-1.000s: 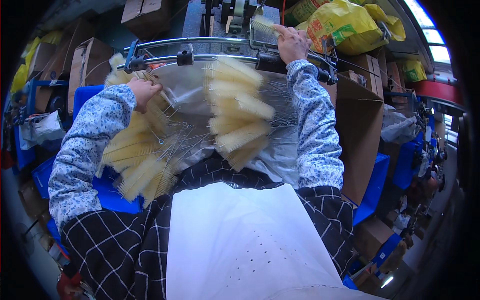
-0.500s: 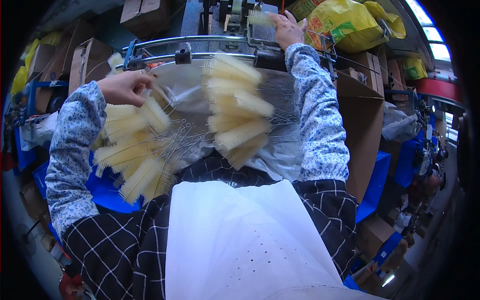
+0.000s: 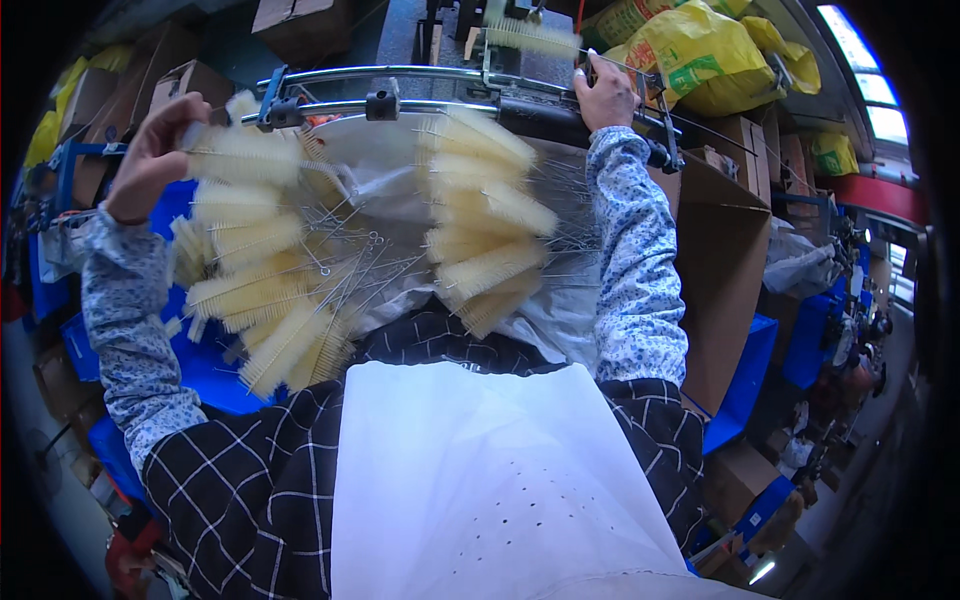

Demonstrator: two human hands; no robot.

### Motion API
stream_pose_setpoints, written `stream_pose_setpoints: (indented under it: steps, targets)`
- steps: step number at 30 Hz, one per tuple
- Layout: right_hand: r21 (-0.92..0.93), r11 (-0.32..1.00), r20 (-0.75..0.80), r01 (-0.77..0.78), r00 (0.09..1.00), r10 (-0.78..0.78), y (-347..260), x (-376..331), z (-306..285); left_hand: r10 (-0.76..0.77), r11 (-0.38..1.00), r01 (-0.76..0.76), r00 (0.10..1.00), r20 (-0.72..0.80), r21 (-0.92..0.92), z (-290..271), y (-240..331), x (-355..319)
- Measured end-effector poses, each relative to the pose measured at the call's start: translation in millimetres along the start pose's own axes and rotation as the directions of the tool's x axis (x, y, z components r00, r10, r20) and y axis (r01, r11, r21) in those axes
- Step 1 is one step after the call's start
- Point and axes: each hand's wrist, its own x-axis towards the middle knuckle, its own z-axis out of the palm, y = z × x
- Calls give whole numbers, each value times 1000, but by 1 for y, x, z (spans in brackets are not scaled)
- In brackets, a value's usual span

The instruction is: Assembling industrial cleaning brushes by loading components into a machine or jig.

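At the upper left, my left hand (image 3: pixel 160 152) is closed, its fingers pinching the end of a pale yellow bottle brush (image 3: pixel 245 156) with a wire stem. That brush hovers over a fanned pile of similar brushes (image 3: pixel 250 245). At the top, another bottle brush (image 3: pixel 532 38) lies crosswise in a metal machine (image 3: pixel 500 75) and looks slightly blurred. My right hand (image 3: pixel 607 97) has its fingers curled at this brush's wire stem, just right of the bristles; the fingertips partly hide the grip. Between my arms lies a second stack of bottle brushes (image 3: pixel 485 215), their wire stems toward the right.
Two metal rails (image 3: pixel 420 72) cross in front of the machine. A tall open cardboard box (image 3: pixel 722 290) stands right of my right arm, with yellow bags (image 3: pixel 680 50) behind it. Under the left pile is a blue bin (image 3: pixel 205 375). A whitish sheet (image 3: pixel 375 165) lies beneath the brushes.
My left hand has moved left from above the pile and now holds a brush. My right hand has shifted slightly right and nearer, its fingers going from spread to curled. The machine's brush sits further right.
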Motion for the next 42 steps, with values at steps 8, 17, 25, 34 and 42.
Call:
stream_pose_setpoints:
  steps: [8,17,25,34,42]
  targets:
    - [1,1000,103,-22,994,22,-75,-3,7,175,948,-183,983,52,260,-48,25,-27]
    - [2,999,118,47,992,-47,-94,2,-1,244,915,-248,968,52,318,-66,41,-31]
    - [59,997,37,47,998,-49,15,5,-2,340,920,-324,940,-39,220,-85,45,-44]
    - [-437,897,320,66,943,87,42,37,-28,330,944,-325,919,216,-60,12,43,45]
    - [538,821,623,-192,747,-233,64,-2,-131,295,886,-145,910,293,-440,130,54,113]
